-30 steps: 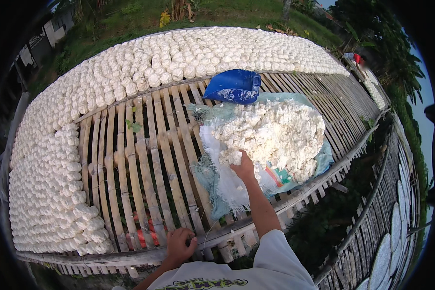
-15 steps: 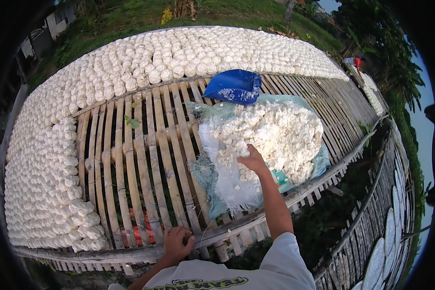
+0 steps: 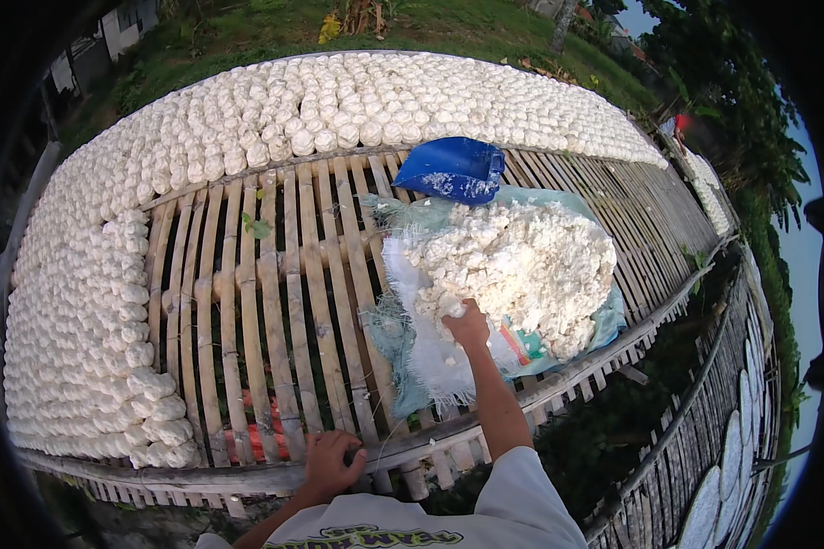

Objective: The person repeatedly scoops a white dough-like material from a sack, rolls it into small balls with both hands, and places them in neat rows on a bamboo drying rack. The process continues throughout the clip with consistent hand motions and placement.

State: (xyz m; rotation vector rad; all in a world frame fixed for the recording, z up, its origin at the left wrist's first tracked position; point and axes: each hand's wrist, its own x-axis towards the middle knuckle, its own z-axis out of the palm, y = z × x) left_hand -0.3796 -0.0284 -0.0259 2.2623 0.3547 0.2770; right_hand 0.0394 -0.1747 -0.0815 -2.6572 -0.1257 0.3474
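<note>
A heap of moist, crumbly white mash (image 3: 540,265) lies on spread woven plastic sacks (image 3: 437,357) on a bamboo slat rack. At the heap's near left edge my right hand (image 3: 468,326) reaches down with bent fingers closed around some of the white crumbs; its fingertips are partly hidden. My left hand (image 3: 333,464) rests at the near edge of the rack, fingers curled over the bamboo pole (image 3: 247,478). Just beyond the heap sits a blue plastic scoop (image 3: 451,169), with white bits stuck inside it.
Rows of white molded lumps (image 3: 92,348) cover the rack's left side, and more lumps (image 3: 357,101) run along the back. Gaps show between the bare bamboo slats (image 3: 256,302). Another rack (image 3: 705,439) with flat pale sheets stands at the right.
My right hand has moved nearer and slightly left along the heap's edge. More of the sack's coloured print shows beside it. My left hand stays at the pole.
</note>
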